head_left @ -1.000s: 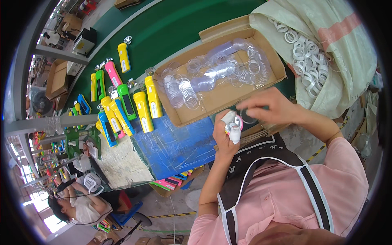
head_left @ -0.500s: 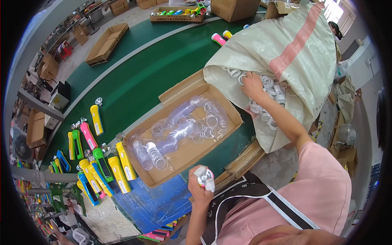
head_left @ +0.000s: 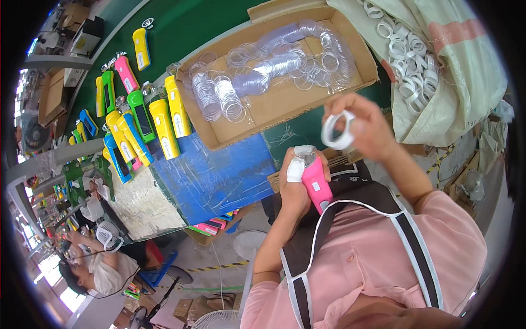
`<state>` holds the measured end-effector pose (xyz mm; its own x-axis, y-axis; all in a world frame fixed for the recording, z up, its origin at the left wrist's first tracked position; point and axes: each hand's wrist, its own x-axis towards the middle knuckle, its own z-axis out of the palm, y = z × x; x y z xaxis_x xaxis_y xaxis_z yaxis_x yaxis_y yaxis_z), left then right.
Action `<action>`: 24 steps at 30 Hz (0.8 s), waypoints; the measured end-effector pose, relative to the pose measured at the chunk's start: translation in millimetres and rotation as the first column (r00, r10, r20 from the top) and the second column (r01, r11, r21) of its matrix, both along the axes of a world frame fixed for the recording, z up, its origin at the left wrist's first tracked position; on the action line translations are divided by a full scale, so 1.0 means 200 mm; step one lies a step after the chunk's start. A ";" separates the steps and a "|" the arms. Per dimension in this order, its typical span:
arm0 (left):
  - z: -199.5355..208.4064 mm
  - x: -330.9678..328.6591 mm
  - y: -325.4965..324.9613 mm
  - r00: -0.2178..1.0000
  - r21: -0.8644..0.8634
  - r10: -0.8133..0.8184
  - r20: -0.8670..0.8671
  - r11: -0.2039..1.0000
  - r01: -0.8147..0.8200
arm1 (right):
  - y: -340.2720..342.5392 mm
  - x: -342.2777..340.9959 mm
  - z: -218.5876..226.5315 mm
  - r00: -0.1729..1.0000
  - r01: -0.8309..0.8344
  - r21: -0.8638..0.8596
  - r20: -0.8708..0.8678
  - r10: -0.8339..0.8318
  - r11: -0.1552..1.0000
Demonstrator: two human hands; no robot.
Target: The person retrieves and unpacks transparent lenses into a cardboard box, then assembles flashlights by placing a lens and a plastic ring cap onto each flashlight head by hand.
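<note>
My left hand [head_left: 296, 192] is wrapped round a pink flashlight [head_left: 318, 183], its head end pointing up and away from me. White coverings sit on the tips of that hand's thumb and finger. Just to the right, my right hand [head_left: 364, 123] pinches a white plastic ring [head_left: 338, 130], held apart from the flashlight and a little above it. Beyond both hands lies a shallow cardboard box [head_left: 263, 118] with rows of clear round discs [head_left: 263, 71]. A woven sack [head_left: 460, 71] at the right holds many loose white rings [head_left: 408, 66].
Several yellow flashlights [head_left: 160, 123], with green, blue and pink ones, lie on the bench's left. A blue worn sheet [head_left: 219, 170] covers the near bench edge. Another person [head_left: 104, 268] sits at lower left. A fan [head_left: 216, 319] stands near the bottom edge.
My right hand has come out of the sack with a white ring and moved close to my left hand. The view has shifted, and the pink flashlight in my left hand now shows from the side.
</note>
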<state>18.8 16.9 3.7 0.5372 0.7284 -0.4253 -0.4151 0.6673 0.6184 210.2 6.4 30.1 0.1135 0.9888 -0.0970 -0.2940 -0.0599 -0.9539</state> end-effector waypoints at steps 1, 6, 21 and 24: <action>0.00 0.00 -0.01 1.000 -0.001 0.008 0.002 1.000 -0.008 | -0.02 -0.09 -0.03 0.993 0.095 0.092 -0.077 -0.088 0.991; 0.00 -0.05 -0.02 0.996 0.011 -0.078 -0.042 0.997 0.079 | -0.16 -0.21 0.06 0.914 -0.119 -0.022 0.387 0.118 0.993; 0.04 -0.17 0.04 0.934 0.314 -0.319 -0.162 0.880 0.356 | -0.01 -0.04 0.07 0.863 -0.486 -0.265 0.004 0.504 0.833; 0.02 -0.16 0.02 0.933 0.284 -0.339 -0.118 0.889 0.359 | -0.03 -0.03 0.06 0.865 -0.500 -0.252 -0.089 0.495 0.829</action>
<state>-13.9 21.9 6.9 0.7591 0.5964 -0.2609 -0.1430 0.5438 0.8269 205.0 1.0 41.7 -0.3912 0.8500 -0.3529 -0.1754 -0.4453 -0.8780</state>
